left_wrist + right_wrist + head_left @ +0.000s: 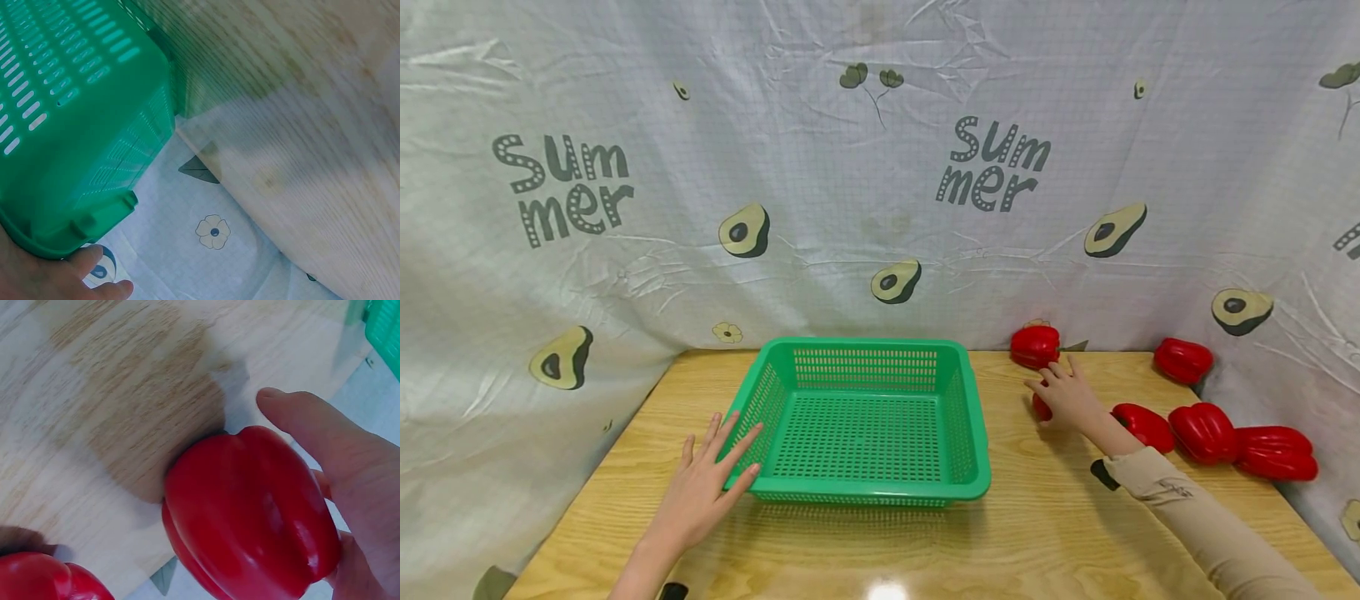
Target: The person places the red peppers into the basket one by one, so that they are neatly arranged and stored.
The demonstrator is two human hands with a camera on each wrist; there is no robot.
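Observation:
A green plastic basket (pixel 981 433) with slotted walls stands on the table. My left hand (pixel 696 492) lies at its left rim, fingers spread and fairly straight; the left wrist view shows fingertips (pixel 87 259) right at the basket's edge (pixel 44 247). To the basket's right, my right hand (pixel 1067 400) is over a red bell pepper (pixel 1041 407), mostly hidden by it in the head view. In the right wrist view this pepper (pixel 250 512) sits beside the loosely spread fingers, with the thumb (pixel 306 415) standing off its side.
Another red bell pepper (pixel 1034 346) sits just behind the right hand, near the cloth wall (pixel 820 167). Further right are a pepper (pixel 1183 360) at the back and a row of peppers (pixel 1202 433) beyond the right forearm. The wooden table (pixel 850 550) meets cloth on its sides.

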